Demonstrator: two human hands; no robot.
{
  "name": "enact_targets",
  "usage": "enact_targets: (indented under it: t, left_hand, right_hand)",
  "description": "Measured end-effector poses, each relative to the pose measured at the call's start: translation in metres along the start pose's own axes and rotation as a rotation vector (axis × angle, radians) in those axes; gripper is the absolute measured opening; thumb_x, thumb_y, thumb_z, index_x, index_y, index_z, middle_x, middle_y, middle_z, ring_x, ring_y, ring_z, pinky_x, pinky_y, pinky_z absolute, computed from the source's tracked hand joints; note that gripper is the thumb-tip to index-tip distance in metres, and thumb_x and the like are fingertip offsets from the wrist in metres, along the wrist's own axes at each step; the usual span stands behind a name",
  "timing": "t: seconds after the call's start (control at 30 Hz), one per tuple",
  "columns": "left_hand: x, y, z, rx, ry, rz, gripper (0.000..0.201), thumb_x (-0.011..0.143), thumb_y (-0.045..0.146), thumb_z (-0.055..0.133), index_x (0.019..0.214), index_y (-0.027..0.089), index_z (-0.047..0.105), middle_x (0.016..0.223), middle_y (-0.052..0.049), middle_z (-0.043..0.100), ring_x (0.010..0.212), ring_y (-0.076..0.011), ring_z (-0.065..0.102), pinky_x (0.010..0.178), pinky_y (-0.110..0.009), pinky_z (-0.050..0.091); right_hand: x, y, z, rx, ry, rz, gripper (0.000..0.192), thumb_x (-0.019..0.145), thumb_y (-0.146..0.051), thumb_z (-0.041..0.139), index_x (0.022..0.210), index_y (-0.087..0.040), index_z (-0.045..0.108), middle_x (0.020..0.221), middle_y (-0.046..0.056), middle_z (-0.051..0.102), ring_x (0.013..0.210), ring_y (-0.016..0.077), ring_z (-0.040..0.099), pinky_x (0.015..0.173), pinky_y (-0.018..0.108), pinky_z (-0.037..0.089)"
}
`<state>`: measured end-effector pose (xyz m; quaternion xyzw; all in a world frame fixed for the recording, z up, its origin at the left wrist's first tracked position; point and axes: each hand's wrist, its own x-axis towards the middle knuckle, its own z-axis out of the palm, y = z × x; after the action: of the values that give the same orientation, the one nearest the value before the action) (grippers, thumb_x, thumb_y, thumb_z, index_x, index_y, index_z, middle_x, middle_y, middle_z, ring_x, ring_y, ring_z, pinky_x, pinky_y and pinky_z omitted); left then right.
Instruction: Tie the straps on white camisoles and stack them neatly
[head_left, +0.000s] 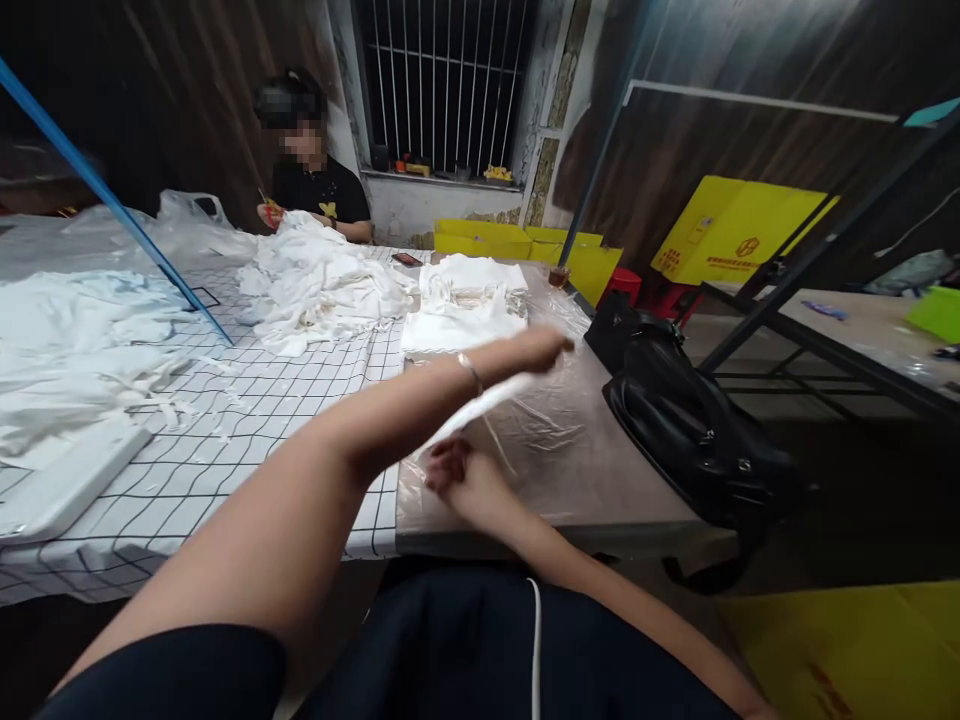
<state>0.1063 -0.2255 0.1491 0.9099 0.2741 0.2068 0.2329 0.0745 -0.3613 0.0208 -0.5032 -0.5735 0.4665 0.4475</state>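
Note:
My left arm reaches across the front of the table, over my right forearm. My left hand point(538, 350) is closed and blurred by motion, at the far right end of a white cloth point(484, 404). Nearer to me, my right hand point(450, 468) is curled shut at the cloth's other end. The cloth looks stretched in a narrow band between both hands, partly hidden by my left forearm. Just beyond lies a stack of folded white garments point(472, 285). Clear plastic sheeting point(547, 430) covers the tabletop beneath my hands.
Loose white garments point(322, 280) are heaped behind the checked tablecloth point(300, 400), with another heap point(75, 330) at left. A black bag point(667, 410) sits on the right edge, near a small cup point(558, 277). A blue pole point(112, 200) slants across the left. Someone point(315, 180) sits opposite.

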Motion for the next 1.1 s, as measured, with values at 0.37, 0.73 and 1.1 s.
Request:
enact_targets:
  t: [0.37, 0.73, 1.1]
  left_hand:
    - [-0.23, -0.081, 0.06, 0.42, -0.024, -0.211, 0.02, 0.085, 0.033, 0.056, 0.099, 0.02, 0.063, 0.097, -0.01, 0.062, 0.088, -0.0266, 0.059, 0.074, -0.037, 0.049]
    - [-0.248, -0.1, 0.054, 0.351, 0.077, -0.134, 0.022, 0.089, 0.017, 0.042, 0.08, 0.019, 0.062, 0.085, -0.007, 0.06, 0.076, -0.0181, 0.058, 0.065, -0.028, 0.047]
    - [-0.27, -0.075, 0.059, 0.186, 0.035, 0.108, 0.021, 0.092, 0.025, 0.051, 0.104, 0.016, 0.065, 0.097, -0.01, 0.064, 0.087, -0.0207, 0.058, 0.078, -0.035, 0.047]
  right_hand:
    - [-0.044, 0.049, -0.171, -0.692, 0.655, 0.195, 0.02, 0.076, -0.041, 0.063, 0.084, -0.022, 0.062, 0.081, 0.007, 0.067, 0.075, 0.0241, 0.063, 0.073, 0.037, 0.049]
    - [-0.008, 0.042, -0.193, -0.655, 0.464, 0.315, 0.032, 0.067, -0.046, 0.062, 0.054, -0.021, 0.048, 0.05, -0.002, 0.048, 0.053, 0.0144, 0.047, 0.051, 0.027, 0.034]
    - [-0.03, 0.035, -0.146, -0.847, 0.591, 0.09, 0.023, 0.076, -0.042, 0.061, 0.067, -0.022, 0.056, 0.077, 0.004, 0.063, 0.075, 0.0192, 0.058, 0.069, 0.03, 0.042]
